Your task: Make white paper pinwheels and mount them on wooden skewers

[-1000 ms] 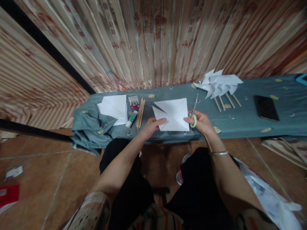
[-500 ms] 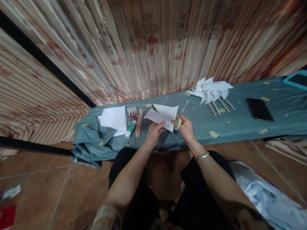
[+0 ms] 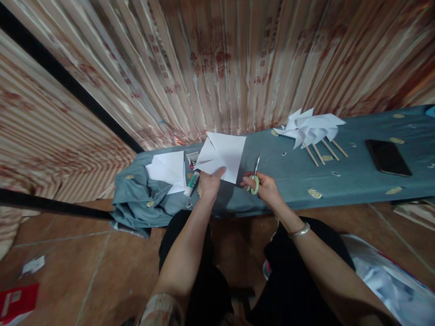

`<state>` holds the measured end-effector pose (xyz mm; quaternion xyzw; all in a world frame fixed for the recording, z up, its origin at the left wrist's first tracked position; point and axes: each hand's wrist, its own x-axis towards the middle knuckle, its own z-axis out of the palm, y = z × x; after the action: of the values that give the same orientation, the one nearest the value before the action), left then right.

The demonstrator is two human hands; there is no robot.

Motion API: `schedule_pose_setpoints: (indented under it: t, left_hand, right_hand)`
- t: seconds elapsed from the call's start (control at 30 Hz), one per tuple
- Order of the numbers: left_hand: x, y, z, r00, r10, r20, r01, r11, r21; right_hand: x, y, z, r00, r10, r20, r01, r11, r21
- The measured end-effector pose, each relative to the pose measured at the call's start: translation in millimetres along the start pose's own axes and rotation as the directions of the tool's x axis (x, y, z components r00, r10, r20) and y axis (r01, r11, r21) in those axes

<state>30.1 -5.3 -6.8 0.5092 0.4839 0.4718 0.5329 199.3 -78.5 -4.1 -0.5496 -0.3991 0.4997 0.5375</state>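
Glue stick [image 3: 192, 183] taken as landmark, laid on the cloth-covered table [image 3: 292, 174]. Just right of it, a white paper sheet [image 3: 226, 154] is held raised over the cloth by the left hand [image 3: 210, 183]; the near edge is pinched, thumb on top, grip closed on the paper. Farther right of the glue stick, scissors [image 3: 254, 179] are gripped by the handles in the right hand [image 3: 267, 186], blades pointed away from the body and apart from the sheet; how fully the blades are closed cannot be told. What look like slits can be made out at the sheet's side toward the glue stick. Step in hand judged to be slitting and turning the sheet. For clean work, an uncut corner is best presented to the scissors, the pinch kept clear of the blade path, the sheet held taut, and each cut stopped short of the centre, since a cut run too far could leave the middle weak. Loose flaps should be guarded against bending on the wooden sticks [image 3: 200, 189], partly hidden beside the glue stick.
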Motion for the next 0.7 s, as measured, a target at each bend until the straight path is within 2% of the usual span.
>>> schedule_pose_setpoints:
  t: [0.07,0.13,0.33,0.43,0.6,0.7]
  left_hand:
    - [4,-3,-3,0.991,0.053,-0.124,-0.052,0.999,0.009]
    - [6,-3,-3,0.977,0.077,-0.201,-0.078,0.997,0.001]
    - [8,2,1,0.968,0.1,-0.23,-0.106,0.994,-0.014]
    - [8,-1,1,0.973,0.104,-0.207,-0.109,0.994,-0.013]
    - [5,-8,-2,0.987,0.061,-0.149,-0.055,0.998,0.043]
    - [2,-8,-1,0.988,0.076,-0.134,-0.067,0.995,0.067]
  right_hand:
    - [-9,-1,-2,0.993,0.041,0.113,-0.035,0.998,-0.056]
    - [-18,0,-4,0.971,0.085,0.225,-0.061,0.992,-0.111]
    - [-35,8,-5,0.879,0.18,0.442,-0.095,0.974,-0.207]
    - [-36,12,-4,0.858,0.187,0.478,-0.098,0.974,-0.204]
    - [-31,12,-3,0.866,0.176,0.469,-0.083,0.974,-0.212]
    - [-30,10,-3,0.873,0.174,0.456,-0.076,0.971,-0.225]
